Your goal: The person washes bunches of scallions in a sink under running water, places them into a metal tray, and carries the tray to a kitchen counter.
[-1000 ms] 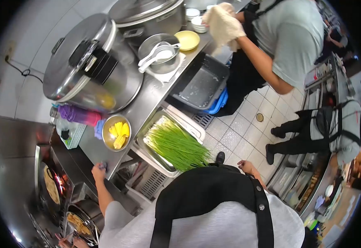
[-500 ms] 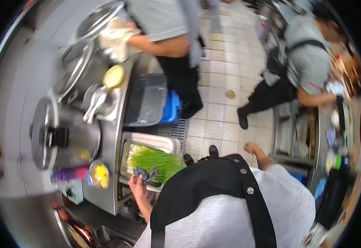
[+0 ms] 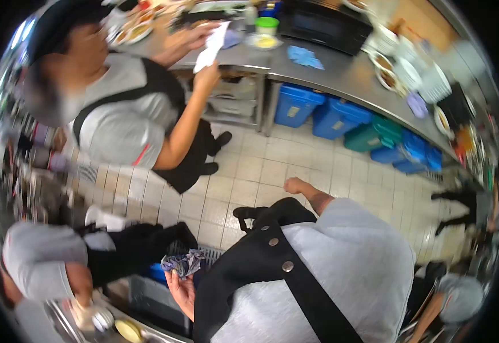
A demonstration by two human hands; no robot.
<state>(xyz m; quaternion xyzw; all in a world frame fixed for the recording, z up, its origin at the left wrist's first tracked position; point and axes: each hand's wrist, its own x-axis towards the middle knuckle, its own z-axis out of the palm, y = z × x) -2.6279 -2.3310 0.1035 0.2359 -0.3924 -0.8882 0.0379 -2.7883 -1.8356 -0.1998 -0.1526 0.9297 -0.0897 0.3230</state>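
A crumpled dark blue-grey cloth (image 3: 187,263) is in my left hand (image 3: 182,288), in front of my apron at the lower left. The fingers are closed round its lower edge. My right hand (image 3: 296,185) hangs over the tiled floor, its fingers curled together, with nothing seen in it. A grey tub (image 3: 155,303) lies below and left of my left hand, and part of a blue container shows behind the cloth.
A co-worker (image 3: 129,114) at the upper left holds a white sheet (image 3: 211,47). Another person (image 3: 43,257) bends at the lower left. Blue bins (image 3: 339,117) and a green bin (image 3: 372,134) stand under the steel counter (image 3: 329,74), with a blue cloth (image 3: 305,57) on top.
The view has swung right, away from the green stalks and big pots, towards the counter with bins. The cloth has stayed in my left hand, now over the floor beside the tub.
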